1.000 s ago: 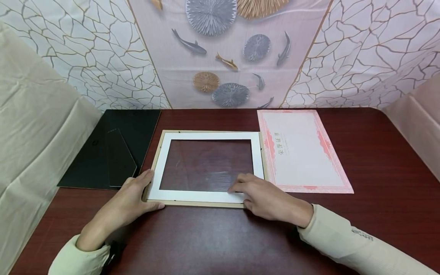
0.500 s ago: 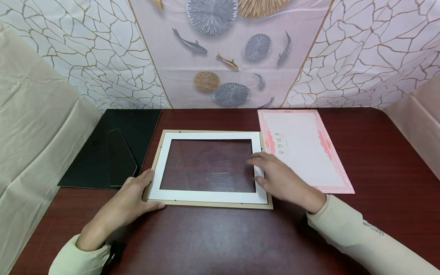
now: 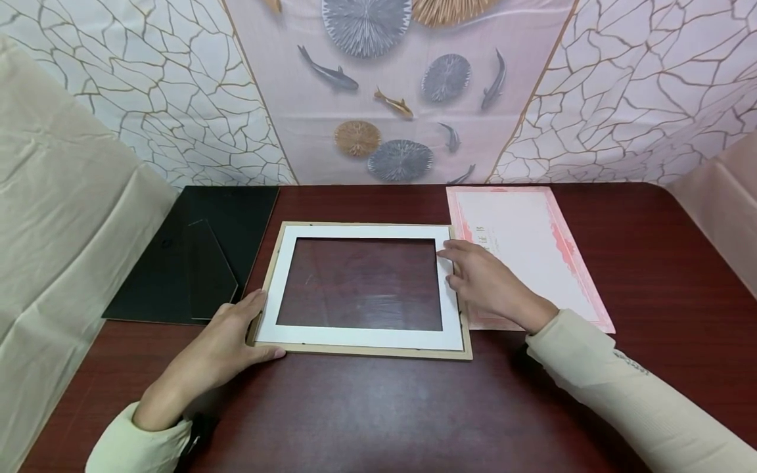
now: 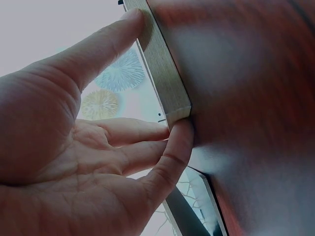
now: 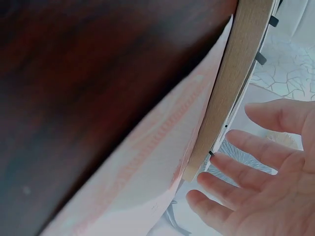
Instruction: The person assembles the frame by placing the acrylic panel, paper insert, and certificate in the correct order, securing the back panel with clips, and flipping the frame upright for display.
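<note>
A light wooden picture frame [image 3: 378, 353] lies on the table with a white mat [image 3: 361, 336] set inside it. Through the mat's opening, a clear pane [image 3: 361, 282] shows the dark tabletop. My left hand [image 3: 215, 348] holds the near left corner, thumb along the front edge and fingers at the left side; in the left wrist view the little finger bends at the wooden corner [image 4: 167, 73]. My right hand [image 3: 493, 282] is at the right side, fingertips over the mat's right strip. In the right wrist view its fingers are spread and loosely bent beside small black tabs [image 5: 261, 58] on the frame.
A black backing board [image 3: 154, 263] with a stand flap [image 3: 209, 272] lies at the left. At the right, a pink-bordered certificate [image 3: 526, 249] rests with its left edge beside the frame. A patterned cloth [image 3: 408, 92] hangs behind the dark red table [image 3: 367, 414].
My right hand has moved from the mat's near right corner up along its right strip, away from the body. My left hand keeps its place at the frame's corner.
</note>
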### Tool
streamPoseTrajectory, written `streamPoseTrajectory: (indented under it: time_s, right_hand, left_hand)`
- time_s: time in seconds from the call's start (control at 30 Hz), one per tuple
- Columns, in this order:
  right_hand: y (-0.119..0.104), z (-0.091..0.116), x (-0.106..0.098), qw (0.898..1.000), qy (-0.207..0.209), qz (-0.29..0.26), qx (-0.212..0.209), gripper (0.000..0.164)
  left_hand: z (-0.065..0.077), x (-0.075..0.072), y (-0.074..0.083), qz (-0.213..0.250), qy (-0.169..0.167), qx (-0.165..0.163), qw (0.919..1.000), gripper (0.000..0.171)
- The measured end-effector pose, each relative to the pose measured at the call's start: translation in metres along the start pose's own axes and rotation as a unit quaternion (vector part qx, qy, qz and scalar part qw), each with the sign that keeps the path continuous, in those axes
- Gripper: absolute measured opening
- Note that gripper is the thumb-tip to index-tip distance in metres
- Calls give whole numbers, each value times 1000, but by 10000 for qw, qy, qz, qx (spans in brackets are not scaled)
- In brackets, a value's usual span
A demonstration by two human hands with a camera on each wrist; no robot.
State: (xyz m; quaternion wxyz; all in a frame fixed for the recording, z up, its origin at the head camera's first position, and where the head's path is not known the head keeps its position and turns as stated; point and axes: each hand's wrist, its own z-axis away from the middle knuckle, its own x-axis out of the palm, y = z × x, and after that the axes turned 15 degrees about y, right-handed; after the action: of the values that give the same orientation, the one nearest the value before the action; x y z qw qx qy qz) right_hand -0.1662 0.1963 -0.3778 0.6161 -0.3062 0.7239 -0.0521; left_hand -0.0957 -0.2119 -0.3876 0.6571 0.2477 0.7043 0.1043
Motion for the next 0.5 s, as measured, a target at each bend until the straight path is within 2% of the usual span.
streamPoseTrajectory:
  time_s: [0.5]
  right_hand:
    - [2,4,-4,9999,-75,-127,-65,41]
  left_hand:
    - [0,0,1,23,7,3,10000,94]
